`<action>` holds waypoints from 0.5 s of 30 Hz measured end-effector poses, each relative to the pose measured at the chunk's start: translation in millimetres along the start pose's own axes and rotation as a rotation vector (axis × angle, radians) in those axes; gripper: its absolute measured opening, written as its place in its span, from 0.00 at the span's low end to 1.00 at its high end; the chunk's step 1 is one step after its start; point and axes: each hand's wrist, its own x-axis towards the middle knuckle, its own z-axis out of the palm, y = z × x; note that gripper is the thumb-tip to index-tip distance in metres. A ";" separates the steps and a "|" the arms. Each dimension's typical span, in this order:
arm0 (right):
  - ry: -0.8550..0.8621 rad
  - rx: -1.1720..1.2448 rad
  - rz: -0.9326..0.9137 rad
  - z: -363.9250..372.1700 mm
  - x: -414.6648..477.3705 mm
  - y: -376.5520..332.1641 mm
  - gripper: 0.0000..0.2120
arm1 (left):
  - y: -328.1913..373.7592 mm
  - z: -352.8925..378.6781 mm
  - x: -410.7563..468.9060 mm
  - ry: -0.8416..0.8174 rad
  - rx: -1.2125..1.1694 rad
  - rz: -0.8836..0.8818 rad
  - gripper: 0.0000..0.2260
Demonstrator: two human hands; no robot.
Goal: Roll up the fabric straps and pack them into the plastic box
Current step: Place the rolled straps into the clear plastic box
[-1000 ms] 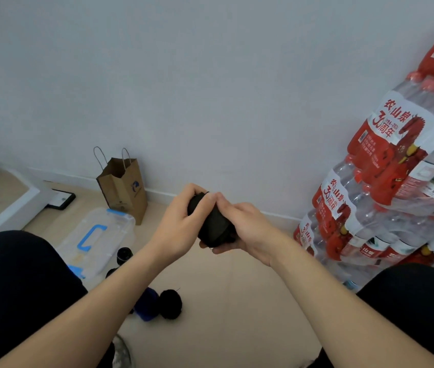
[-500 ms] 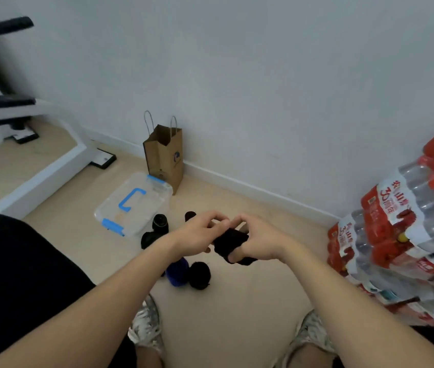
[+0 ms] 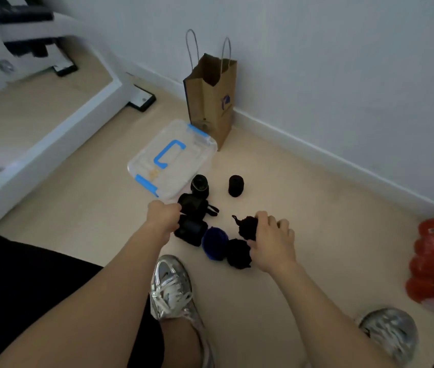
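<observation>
The right hand (image 3: 271, 239) pinches a black rolled strap (image 3: 246, 227) low over the floor near the lidded plastic box (image 3: 143, 164), while the left hand (image 3: 163, 217) curls against another black roll (image 3: 192, 207), though I cannot tell whether it grips it.

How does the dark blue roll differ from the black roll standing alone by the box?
The blue roll is dark blue; the lone black roll is black. The blue roll sits pressed against neighbouring rolls; the lone black roll stands apart on bare floor. The lone black roll is nearer the plastic box than the blue roll. Both are rolled up and on the floor, unboxed.
</observation>
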 end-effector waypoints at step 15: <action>-0.218 0.625 0.110 41.0 45.2 14.9 0.24 | 8.5 19.5 34.0 0.128 -0.553 -0.089 0.08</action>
